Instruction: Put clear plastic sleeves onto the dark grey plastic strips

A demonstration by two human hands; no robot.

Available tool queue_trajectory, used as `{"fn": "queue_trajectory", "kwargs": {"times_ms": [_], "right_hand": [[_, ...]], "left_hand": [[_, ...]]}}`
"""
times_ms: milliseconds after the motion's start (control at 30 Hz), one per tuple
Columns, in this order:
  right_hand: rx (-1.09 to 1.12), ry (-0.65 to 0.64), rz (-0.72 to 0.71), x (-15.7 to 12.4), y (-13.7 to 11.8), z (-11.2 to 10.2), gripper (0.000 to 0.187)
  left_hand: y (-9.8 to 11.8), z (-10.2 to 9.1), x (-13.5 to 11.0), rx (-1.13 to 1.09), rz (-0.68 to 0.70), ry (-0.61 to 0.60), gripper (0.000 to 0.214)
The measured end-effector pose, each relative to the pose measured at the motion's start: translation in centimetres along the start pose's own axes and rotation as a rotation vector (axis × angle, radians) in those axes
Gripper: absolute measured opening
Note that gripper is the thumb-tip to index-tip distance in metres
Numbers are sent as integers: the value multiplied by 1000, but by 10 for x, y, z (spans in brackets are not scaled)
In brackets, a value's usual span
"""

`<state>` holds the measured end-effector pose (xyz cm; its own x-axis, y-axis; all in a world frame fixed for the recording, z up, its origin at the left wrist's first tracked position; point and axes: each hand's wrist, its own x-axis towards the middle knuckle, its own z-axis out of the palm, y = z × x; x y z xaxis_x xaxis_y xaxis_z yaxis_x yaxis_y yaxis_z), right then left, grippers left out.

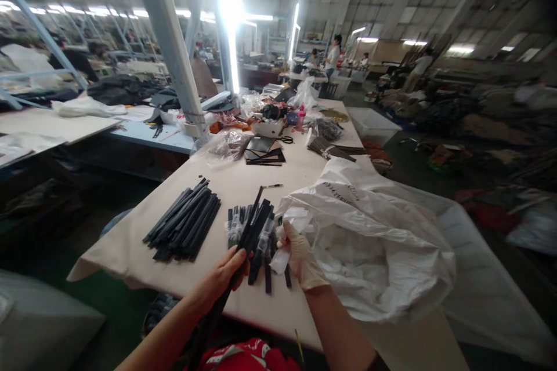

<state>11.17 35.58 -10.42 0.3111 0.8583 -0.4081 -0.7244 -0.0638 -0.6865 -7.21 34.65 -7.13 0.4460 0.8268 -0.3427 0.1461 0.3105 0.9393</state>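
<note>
My left hand (230,269) is closed around a bunch of long dark strips (256,223), which slant up and away from me over the table. On my right hand (302,258) is a pale glove; its thumb and fingers pinch a crumpled white sheet (281,259), thin like plastic or paper. Beneath and between the hands lie more dark strips wrapped in clear plastic (235,229), partly hidden by the held bunch. To the left, a loose pile of dark strips (185,223) rests on the table. A large white woven sack (374,232) lies crumpled with its mouth toward me, just right of my gloved hand.
The table (261,313) has a pale cover. Farther back are scissors (286,139), dark flat pieces (265,153), a clear plastic bag (224,148), grey strips (326,148) and a pink bottle (300,118). A metal post (169,40) rises at left. People stand far off.
</note>
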Motion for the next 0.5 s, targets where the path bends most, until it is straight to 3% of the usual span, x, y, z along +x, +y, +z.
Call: {"fn": "queue_trajectory", "kwargs": {"times_ms": [200, 333, 500], "right_hand": [[-45, 4, -65, 3, -11, 0, 27], [34, -3, -33, 5, -19, -1, 29], [-50, -57, -55, 5, -21, -2, 34]], "left_hand": [[2, 2, -16, 10, -6, 9, 37], [6, 1, -24, 22, -34, -5, 37], [2, 5, -21, 88, -21, -41, 34]]}}
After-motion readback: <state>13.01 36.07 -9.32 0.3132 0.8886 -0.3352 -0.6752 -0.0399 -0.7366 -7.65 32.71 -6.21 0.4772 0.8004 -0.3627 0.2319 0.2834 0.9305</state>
